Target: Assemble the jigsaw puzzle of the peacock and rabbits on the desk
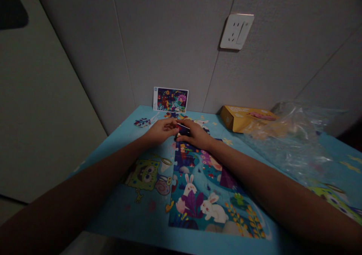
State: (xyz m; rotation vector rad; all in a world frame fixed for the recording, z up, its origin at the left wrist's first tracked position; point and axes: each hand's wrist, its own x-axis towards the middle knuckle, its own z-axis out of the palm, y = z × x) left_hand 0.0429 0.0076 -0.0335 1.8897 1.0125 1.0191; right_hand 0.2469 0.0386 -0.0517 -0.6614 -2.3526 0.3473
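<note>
A partly assembled jigsaw puzzle (pixel 198 175) with white rabbits, plants and a blue stream lies on the blue cartoon-print tabletop (pixel 124 198). Just above its upper left edge, my right hand (pixel 196 135) pinches a dark puzzle piece (pixel 183 129) between thumb and fingers. Facing it from the left, my left hand (pixel 161 131) is closed, its fingertips against the same piece's left side. My fingers cover part of the piece. Loose puzzle pieces (pixel 171 115) lie beyond my hands, and a small cluster of pieces (pixel 142 122) sits to the left.
A reference picture card (pixel 171 100) leans against the grey wall (pixel 169 40) at the back. Right of my hands stand a yellow box (pixel 240 118) and a crumpled clear plastic bag (pixel 294 145). A socket panel (pixel 236 31) is on the wall.
</note>
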